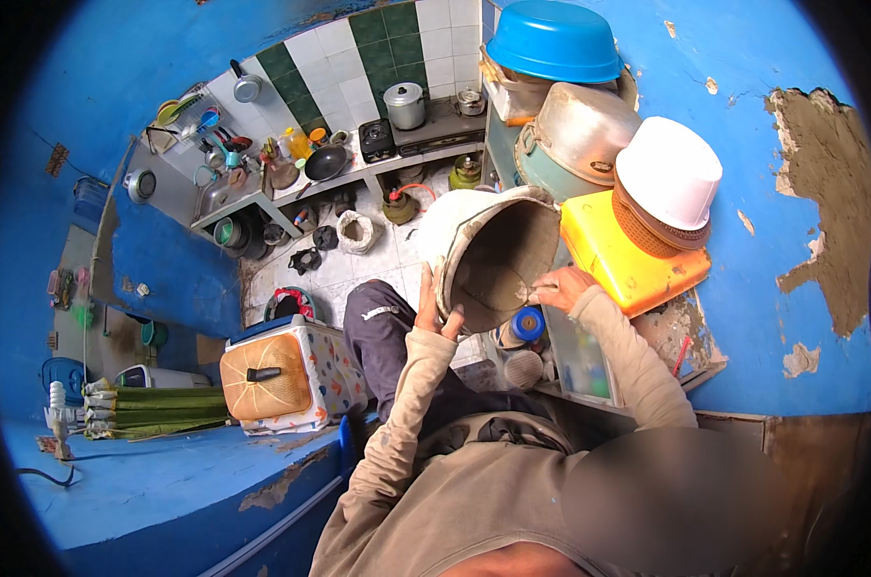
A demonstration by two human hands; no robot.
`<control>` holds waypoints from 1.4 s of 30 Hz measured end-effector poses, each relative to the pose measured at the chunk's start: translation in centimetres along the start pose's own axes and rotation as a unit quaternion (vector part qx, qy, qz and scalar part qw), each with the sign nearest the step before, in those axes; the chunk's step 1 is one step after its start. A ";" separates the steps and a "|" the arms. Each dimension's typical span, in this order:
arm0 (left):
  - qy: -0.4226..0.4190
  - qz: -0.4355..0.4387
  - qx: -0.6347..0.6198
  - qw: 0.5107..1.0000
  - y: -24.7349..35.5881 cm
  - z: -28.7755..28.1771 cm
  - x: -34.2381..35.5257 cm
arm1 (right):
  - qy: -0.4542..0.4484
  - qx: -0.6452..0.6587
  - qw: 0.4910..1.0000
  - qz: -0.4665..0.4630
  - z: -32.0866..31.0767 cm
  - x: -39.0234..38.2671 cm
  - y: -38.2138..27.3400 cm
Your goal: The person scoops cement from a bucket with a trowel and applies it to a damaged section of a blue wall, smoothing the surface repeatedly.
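A dirty cream-white bucket [452, 219] is tilted in front of me, its wide mouth turned toward me. Dried grey-brown grime coats the bucket's inside, and nothing else shows in it. My left hand [437, 310] grips the left side of the rim, fingers along the outer wall. At the right side of the rim, my right hand [562, 288] is closed with its fingertips at the edge. Just below the mouth is a blue round lid [528, 324] on a container, close to my right wrist.
To the right, a yellow plastic container [628, 252] carries a brown basket and a white tub [668, 173]. Large pots and a blue basin [554, 40] are stacked behind. A tiled counter with a stove [377, 141] spans the back. A lidded box [266, 377] stands left of my leg.
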State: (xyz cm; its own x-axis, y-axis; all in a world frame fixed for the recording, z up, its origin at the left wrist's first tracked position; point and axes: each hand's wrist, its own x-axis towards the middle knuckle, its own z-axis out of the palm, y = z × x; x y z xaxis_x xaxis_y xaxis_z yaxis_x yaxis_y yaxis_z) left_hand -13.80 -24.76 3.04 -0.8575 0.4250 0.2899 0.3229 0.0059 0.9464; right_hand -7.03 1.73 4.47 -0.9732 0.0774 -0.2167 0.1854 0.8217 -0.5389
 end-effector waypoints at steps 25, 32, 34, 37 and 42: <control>0.074 -0.318 -0.280 0.903 7.1 0.9 0.8 | 0.132 0.076 0.984 0.098 -8.4 -7.8 -2.9; 0.046 -0.321 -0.314 0.892 8.6 0.8 2.5 | 0.144 0.039 0.989 -0.001 -12.3 -10.9 -0.6; 0.046 -0.305 -0.328 0.893 8.6 0.2 2.4 | 0.151 0.008 0.988 0.004 -14.6 -11.7 -2.2; 0.038 -0.297 -0.357 0.885 9.2 0.5 3.1 | 0.177 -0.016 0.984 0.017 -17.7 -14.0 -3.7; -0.016 -0.281 -0.362 0.888 11.3 1.4 3.8 | 0.218 -0.106 0.970 -0.010 -22.2 -18.1 -4.6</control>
State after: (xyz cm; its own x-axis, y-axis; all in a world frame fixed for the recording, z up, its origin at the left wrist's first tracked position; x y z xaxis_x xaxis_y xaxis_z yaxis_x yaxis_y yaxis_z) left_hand -12.82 -21.84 14.64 -0.7864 0.5644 -0.2512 -0.5056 -0.3543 0.7867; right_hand 6.75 9.08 28.94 -0.9498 0.2546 0.1817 0.1796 0.9195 -0.3496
